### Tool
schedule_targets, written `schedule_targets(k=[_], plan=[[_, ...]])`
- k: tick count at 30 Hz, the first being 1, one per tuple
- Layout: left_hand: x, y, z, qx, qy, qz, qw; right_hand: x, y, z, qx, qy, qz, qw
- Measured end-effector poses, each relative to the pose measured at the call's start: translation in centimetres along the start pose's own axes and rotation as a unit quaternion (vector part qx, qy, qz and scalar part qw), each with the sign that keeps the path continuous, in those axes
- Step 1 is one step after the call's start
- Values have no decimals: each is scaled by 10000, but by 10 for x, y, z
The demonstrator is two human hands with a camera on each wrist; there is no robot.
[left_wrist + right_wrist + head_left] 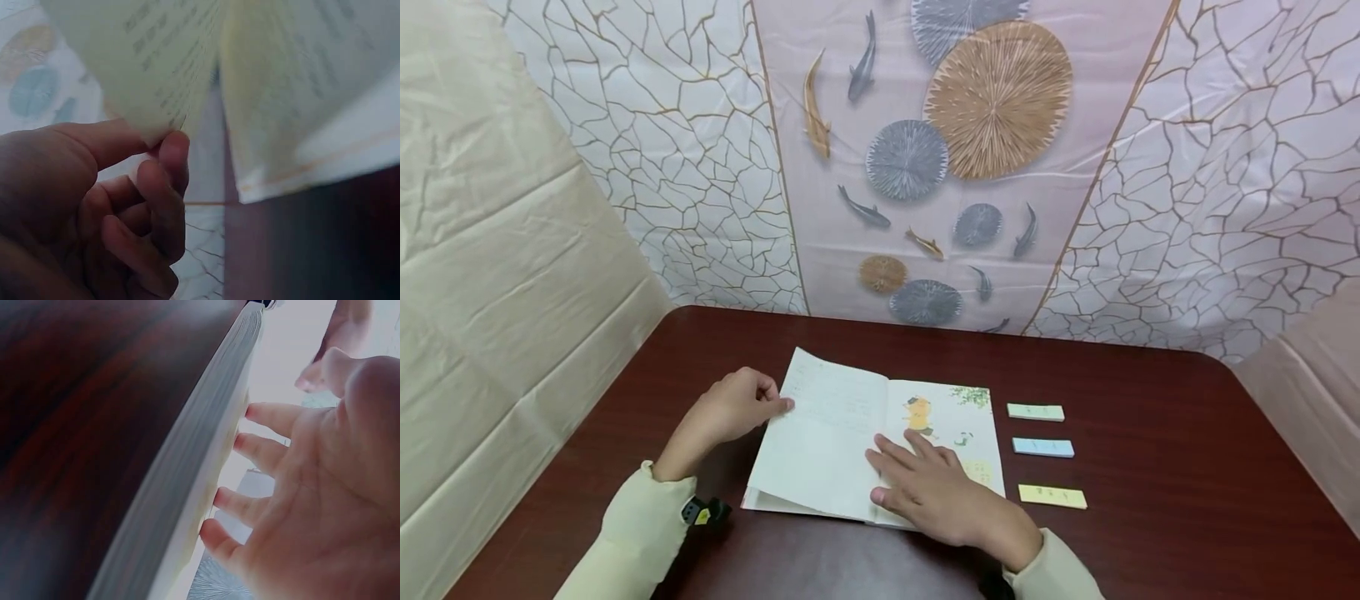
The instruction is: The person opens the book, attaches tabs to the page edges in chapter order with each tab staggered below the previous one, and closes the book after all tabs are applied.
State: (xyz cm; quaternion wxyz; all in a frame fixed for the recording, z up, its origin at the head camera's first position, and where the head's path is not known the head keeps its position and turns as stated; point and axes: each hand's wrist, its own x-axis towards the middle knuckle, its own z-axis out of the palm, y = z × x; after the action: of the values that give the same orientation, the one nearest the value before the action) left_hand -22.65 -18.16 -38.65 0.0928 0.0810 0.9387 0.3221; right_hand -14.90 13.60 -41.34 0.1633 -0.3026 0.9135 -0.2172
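An open book point(831, 450) lies on the dark red table, its right page point(951, 417) printed with a yellow cartoon figure and green leaves. My left hand point(737, 406) pinches the outer edge of a left-side leaf point(144, 69) between thumb and forefinger, and that leaf stands lifted off the pages below. Over the lower part of the right page, my right hand point(932, 492) is spread, its fingertips touching the paper near the spine. In the right wrist view the thick page block point(187, 450) shows beside the straight fingers point(272, 419).
Right of the book lie three small sticky-note pads: green point(1036, 412), blue point(1042, 447) and yellow point(1052, 497). The table point(1165, 450) reaches back to a patterned cloth point(970, 250). A pale cloth point(497, 317) hangs along the left side.
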Motion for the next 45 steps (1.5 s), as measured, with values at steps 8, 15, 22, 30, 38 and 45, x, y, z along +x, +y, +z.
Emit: schedule_targets(k=[8, 15, 22, 30, 38, 45], plan=[[0, -4, 9, 1089, 23, -473, 9929, 3, -6, 2, -312, -77, -70, 9995], [-3, 22, 16, 1039, -115, 438, 9936, 7, 3, -1, -577, 108, -234, 9980], [-6, 39, 50, 918, -723, 862, 9894, 5, 8, -2, -693, 248, -370, 9966], [-10, 50, 82, 954, -861, 1233, 9840, 4, 9, -3, -706, 269, -428, 9962], [-13, 50, 86, 900, -919, 1224, 9841, 4, 9, -6, -565, 168, -462, 9972], [-17, 53, 85, 820, -1024, 1094, 9853, 4, 13, -18, 102, 618, -432, 9971]])
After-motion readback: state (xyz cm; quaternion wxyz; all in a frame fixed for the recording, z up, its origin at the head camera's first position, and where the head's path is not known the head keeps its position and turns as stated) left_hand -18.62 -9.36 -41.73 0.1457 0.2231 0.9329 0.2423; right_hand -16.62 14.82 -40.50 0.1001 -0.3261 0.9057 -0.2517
